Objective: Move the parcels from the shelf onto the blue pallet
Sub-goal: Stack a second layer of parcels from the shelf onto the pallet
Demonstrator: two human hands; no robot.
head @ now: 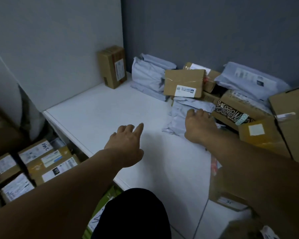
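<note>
- Grey plastic mailer bag (181, 114), soft and crumpled, lies right of the frame's centre at the front edge of the parcel heap. It is the nearest parcel, which is probably why it is being taken next.
- The right hand (199, 125) rests on top of this bag with its fingers (201, 111) laid forward over the plastic. The thumb is hidden, so I cannot tell whether the hand has clamped the bag or only presses on it.
- The left hand (126, 144) hovers over the bare white shelf board (102, 114) near the frame's centre, fingers spread and relaxed, holding nothing. It looks ready to come in on the bag's near side, since limp plastic sags when held at one point.
- The other parcels are crowded toward the upper right of the frame against the grey wall. They include a flat brown cardboard box with a white label (185, 83) leaning on more pale grey bags (150, 73), and a black-and-white printed carton (231, 112) just beside the right hand.
- A tall brown cardboard box (112, 66) stands upright alone in the back corner, well apart from the heap.
- Labelled brown boxes (41, 157) sit packed together below the shelf at lower left. The blue pallet itself does not show, so I cannot say that they stand on it.
</note>
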